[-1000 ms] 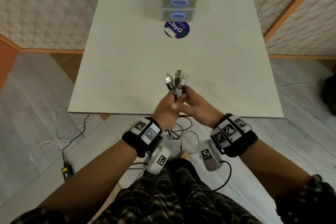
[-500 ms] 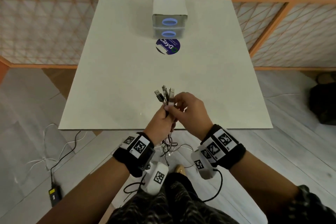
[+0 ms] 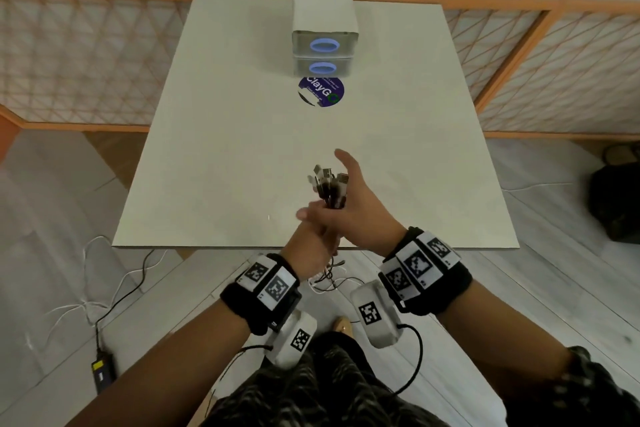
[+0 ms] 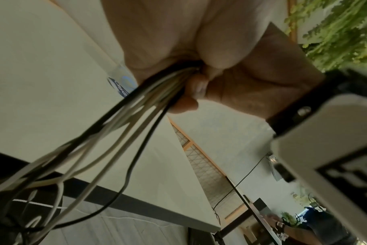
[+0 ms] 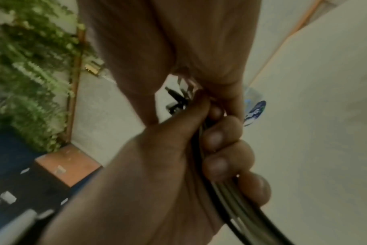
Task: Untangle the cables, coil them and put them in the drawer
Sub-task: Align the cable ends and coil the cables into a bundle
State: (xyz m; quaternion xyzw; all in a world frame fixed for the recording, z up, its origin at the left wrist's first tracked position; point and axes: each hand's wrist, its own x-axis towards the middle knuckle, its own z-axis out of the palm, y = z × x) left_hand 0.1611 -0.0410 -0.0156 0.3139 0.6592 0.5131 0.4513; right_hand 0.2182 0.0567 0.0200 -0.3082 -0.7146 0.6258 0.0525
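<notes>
black and white cables [image 3: 328, 188] held upright, plugs pointing up, by both hands [image 3: 341, 218].

The tabletop [image 3: 242, 156] in front of me is a pale, off-white rectangular slab, its near edge just past my wrists and its far edge close to a low wooden lattice railing [image 3: 86, 55]. At the far middle of it stands a small grey drawer unit [image 3: 323, 21], two drawers stacked, each front bearing a blue oval ring handle; both fronts sit flush. Just in front of the unit, touching its base line, a round dark blue sticker [image 3: 321, 91] with white lettering lies flat on the surface. Below the tabletop, on the pale wood-plank floor [image 3: 52, 218] to my left, thin black and white wires trail toward a small black adapter [image 3: 102, 372].
</notes>
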